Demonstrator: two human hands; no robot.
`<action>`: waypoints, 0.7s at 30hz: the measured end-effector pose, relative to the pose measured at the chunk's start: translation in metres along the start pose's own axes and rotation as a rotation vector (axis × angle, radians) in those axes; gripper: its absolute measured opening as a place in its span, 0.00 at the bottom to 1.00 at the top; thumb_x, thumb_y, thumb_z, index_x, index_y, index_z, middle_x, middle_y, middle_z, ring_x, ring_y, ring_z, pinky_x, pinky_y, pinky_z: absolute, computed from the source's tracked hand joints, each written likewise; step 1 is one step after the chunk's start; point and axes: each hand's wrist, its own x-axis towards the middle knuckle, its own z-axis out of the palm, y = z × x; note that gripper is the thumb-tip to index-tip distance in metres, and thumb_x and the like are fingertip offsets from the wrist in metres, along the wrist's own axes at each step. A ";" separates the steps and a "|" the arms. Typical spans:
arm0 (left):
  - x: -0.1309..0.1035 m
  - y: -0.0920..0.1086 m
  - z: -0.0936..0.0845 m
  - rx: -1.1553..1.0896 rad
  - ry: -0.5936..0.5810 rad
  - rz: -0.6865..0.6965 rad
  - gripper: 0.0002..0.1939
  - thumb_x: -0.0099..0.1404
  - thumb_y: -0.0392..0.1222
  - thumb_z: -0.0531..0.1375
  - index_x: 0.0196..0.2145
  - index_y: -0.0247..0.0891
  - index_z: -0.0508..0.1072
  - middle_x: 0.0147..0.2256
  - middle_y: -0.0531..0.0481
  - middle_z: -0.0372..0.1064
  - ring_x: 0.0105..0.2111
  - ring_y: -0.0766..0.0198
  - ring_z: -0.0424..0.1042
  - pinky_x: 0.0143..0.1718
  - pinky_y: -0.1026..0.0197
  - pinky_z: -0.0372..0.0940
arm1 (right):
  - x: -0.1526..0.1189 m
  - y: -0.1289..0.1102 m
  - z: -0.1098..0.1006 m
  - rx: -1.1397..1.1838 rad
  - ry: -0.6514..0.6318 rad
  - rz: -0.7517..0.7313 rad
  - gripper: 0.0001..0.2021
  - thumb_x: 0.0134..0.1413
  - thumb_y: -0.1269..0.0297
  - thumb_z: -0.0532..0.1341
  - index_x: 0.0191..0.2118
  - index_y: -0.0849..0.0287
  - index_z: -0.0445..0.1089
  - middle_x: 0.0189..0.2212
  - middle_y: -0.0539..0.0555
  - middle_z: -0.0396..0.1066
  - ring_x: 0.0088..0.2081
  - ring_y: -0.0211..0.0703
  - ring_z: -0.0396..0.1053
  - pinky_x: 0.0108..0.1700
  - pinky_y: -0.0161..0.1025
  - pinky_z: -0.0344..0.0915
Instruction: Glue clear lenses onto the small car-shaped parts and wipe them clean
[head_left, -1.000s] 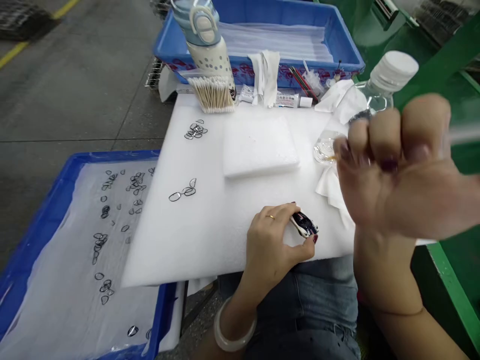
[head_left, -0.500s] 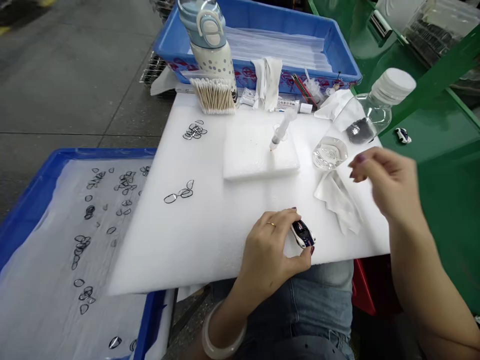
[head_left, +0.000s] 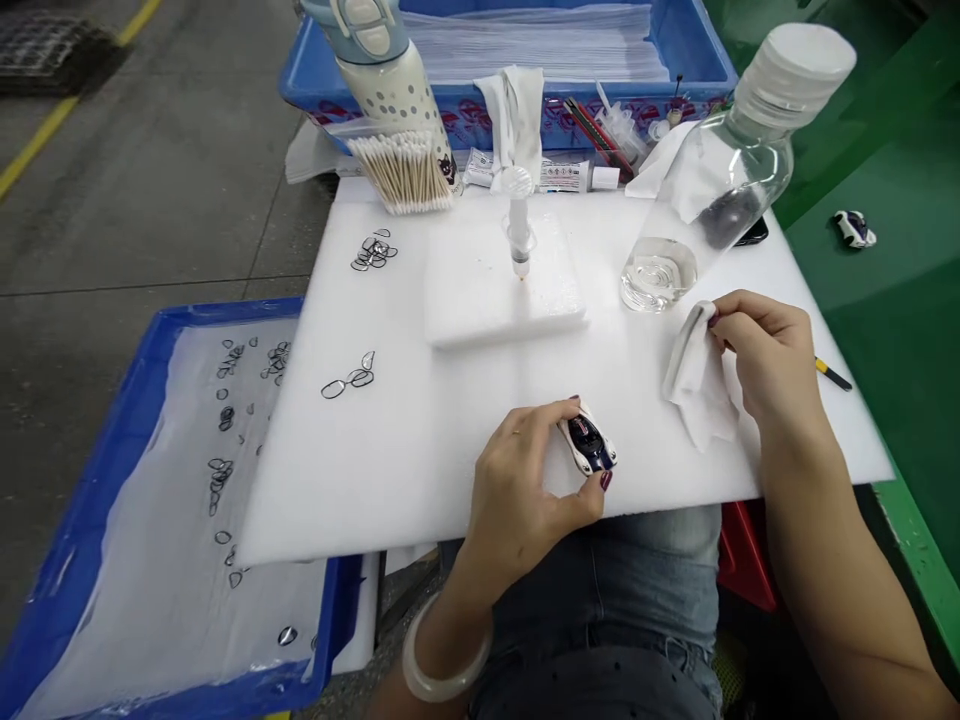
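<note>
A small black and white toy car [head_left: 589, 442] is gripped between the thumb and fingers of my left hand [head_left: 525, 490], near the front edge of the white foam board [head_left: 405, 470]. My right hand [head_left: 776, 365] pinches the top of a white cloth [head_left: 701, 380], whose lower end rests on the board at the right. Behind the hands, a syringe [head_left: 519, 225] stands upright in a white foam block [head_left: 502, 290]. Thin black rings [head_left: 349, 380] lie on the board's left side, with another pile [head_left: 374, 251] farther back.
A clear bottle [head_left: 705, 190] leans at the back right, near a yellow and black tool [head_left: 832, 374]. Cotton swabs [head_left: 405, 172], a drinking bottle [head_left: 397, 100] and a blue bin [head_left: 555, 105] stand behind. A blue tray [head_left: 112, 430] is at the left; another toy car [head_left: 854, 229] sits right.
My right hand has come down onto the white cloth, closed on it and lifted its upper end. My left hand still holds the car. The camera view has shifted.
</note>
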 end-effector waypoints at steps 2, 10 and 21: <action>0.000 -0.001 0.000 0.005 0.002 0.006 0.24 0.56 0.38 0.64 0.51 0.39 0.68 0.48 0.44 0.74 0.48 0.53 0.73 0.48 0.48 0.71 | -0.001 0.001 -0.003 -0.021 0.031 -0.033 0.08 0.44 0.72 0.59 0.27 0.57 0.77 0.23 0.49 0.69 0.27 0.37 0.62 0.29 0.36 0.57; 0.005 0.001 0.000 0.046 -0.104 0.104 0.27 0.55 0.31 0.64 0.52 0.39 0.66 0.57 0.45 0.69 0.60 0.54 0.65 0.60 0.50 0.64 | -0.001 0.006 0.002 -0.272 -0.014 0.005 0.07 0.49 0.62 0.60 0.29 0.57 0.74 0.22 0.49 0.69 0.25 0.38 0.64 0.30 0.37 0.57; 0.007 -0.038 -0.081 0.297 0.158 -0.088 0.08 0.67 0.42 0.60 0.42 0.42 0.78 0.43 0.48 0.78 0.46 0.55 0.75 0.52 0.50 0.68 | 0.004 0.018 -0.002 -0.232 -0.067 0.017 0.09 0.43 0.58 0.61 0.30 0.56 0.73 0.24 0.52 0.71 0.26 0.40 0.65 0.30 0.39 0.58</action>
